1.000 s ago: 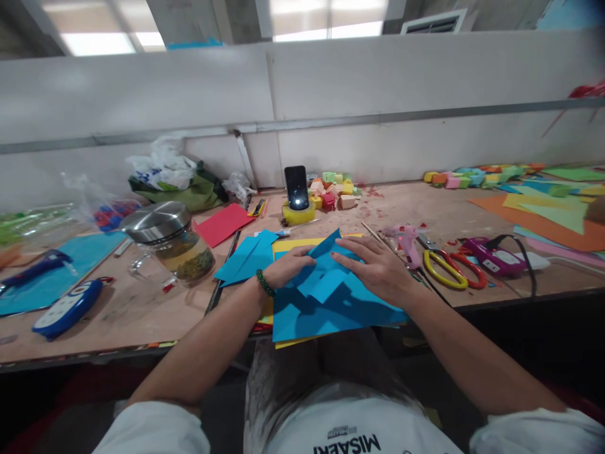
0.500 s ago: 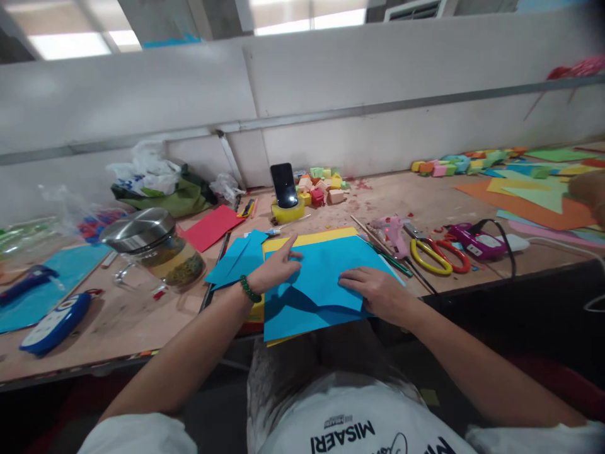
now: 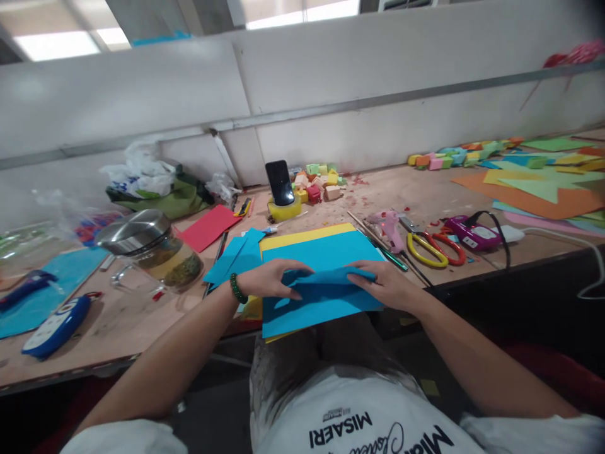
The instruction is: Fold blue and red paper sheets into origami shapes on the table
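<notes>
My right hand (image 3: 385, 284) pinches the right end of a folded piece of blue paper (image 3: 335, 275), which is lifted off the sheets below. At its left end is my left hand (image 3: 271, 279), thumb and fingers apart with a gap between them; whether a fingertip touches the paper is not clear. Underneath lies a large blue sheet (image 3: 326, 249), on top of yellow paper (image 3: 309, 236) that shows along the far and near edges. Smaller blue paper pieces (image 3: 239, 253) rest to the left of my left hand.
Left stands a lidded glass jug (image 3: 163, 258), near a blue-and-white device (image 3: 57, 328). A phone (image 3: 280, 183) leans behind the sheets. On the right lie a pink glue gun (image 3: 388, 228), yellow-handled scissors (image 3: 428, 251) and a purple power strip (image 3: 472, 233) with cables.
My right hand has raised and folded the small blue paper off the large sheet. My left hand, which was pointing with its index finger, has moved down and opened toward the paper's left end.
</notes>
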A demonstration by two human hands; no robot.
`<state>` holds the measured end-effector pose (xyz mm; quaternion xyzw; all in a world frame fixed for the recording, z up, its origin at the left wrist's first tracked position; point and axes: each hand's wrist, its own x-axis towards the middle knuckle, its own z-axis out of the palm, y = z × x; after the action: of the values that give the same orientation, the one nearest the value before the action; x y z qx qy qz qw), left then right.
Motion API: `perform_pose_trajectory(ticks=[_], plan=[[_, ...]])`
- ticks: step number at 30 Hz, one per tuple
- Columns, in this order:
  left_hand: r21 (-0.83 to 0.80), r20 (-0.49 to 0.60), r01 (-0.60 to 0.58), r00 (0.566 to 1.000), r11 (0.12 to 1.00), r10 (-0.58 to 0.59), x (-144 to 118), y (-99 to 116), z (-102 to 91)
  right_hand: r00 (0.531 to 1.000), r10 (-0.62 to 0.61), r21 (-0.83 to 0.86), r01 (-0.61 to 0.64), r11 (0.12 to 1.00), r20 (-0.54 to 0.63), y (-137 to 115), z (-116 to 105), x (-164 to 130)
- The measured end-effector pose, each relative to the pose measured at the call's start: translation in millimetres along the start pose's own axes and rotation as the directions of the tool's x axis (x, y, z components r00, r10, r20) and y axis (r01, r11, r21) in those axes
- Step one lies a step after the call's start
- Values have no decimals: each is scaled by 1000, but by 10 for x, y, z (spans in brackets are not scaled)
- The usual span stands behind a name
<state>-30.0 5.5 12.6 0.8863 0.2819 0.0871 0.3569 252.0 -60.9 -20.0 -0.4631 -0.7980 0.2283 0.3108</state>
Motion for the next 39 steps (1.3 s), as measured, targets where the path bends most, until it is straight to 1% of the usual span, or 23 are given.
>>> perform_pose_trajectory(ticks=[2,4,6,7,9,12,15,19,21,22,24,25,26,28,30,31,32,34,35,36,37,39], plan=[[-66,-147,82,985,994,-91,49,-41,42,995,91,-24,-93,995,-42,-3,15,19],[-102,-290,167,938,981,-190,124,-67,93,982,185,-109,-189,976,-43,6,9,58],[-66,-382,252,887,965,-258,211,-67,128,966,254,-221,-260,940,-55,17,-32,113],[-32,-407,289,871,957,-277,253,-59,136,962,267,-264,-273,925,-61,21,-65,144],[30,-422,339,857,940,-295,325,-38,134,963,266,-316,-265,911,-43,24,-141,208],[54,-403,371,858,927,-320,396,-30,120,961,270,-369,-231,900,56,22,-231,306],[64,-396,387,856,920,-332,423,-60,124,939,327,-447,-247,860,110,31,-251,410],[75,-425,383,848,921,-318,407,-109,147,892,428,-511,-304,804,144,84,-240,526],[74,-441,375,843,924,-307,387,-126,159,882,441,-510,-305,804,168,130,-246,560],[72,-445,369,843,927,-302,376,-134,165,882,431,-493,-295,819,189,155,-251,569],[71,-440,357,849,932,-292,356,-146,178,894,389,-409,-276,869,222,203,-263,570],[67,-437,354,851,933,-291,347,-151,185,908,355,-345,-267,900,223,220,-268,561],[51,-443,351,847,935,-294,340,-154,189,927,312,-269,-252,930,210,229,-273,546],[-33,-493,325,817,945,-299,331,-154,192,966,220,-113,-206,972,136,214,-282,499],[-193,-546,253,775,948,-318,329,-146,181,988,145,-3,-145,989,48,160,-286,437],[-285,-554,200,764,937,-332,330,-138,171,993,120,25,-121,992,11,123,-286,405],[-373,-537,144,772,917,-340,330,-129,161,994,104,38,-103,994,-24,84,-283,373],[-514,-468,45,822,857,-324,330,-103,145,994,85,37,-83,996,-75,11,-270,320],[-552,-449,1,842,834,-298,328,-88,142,992,83,33,-80,996,-97,-18,-262,301],[-566,-451,-40,851,823,-269,325,-71,143,989,83,29,-80,996,-120,-41,-253,285],[-562,-469,-74,849,824,-243,321,-54,146,986,87,25,-84,996,-143,-59,-245,273],[-522,-526,-112,823,845,-215,312,-22,159,975,107,18,-106,994,-193,-81,-239,255]])
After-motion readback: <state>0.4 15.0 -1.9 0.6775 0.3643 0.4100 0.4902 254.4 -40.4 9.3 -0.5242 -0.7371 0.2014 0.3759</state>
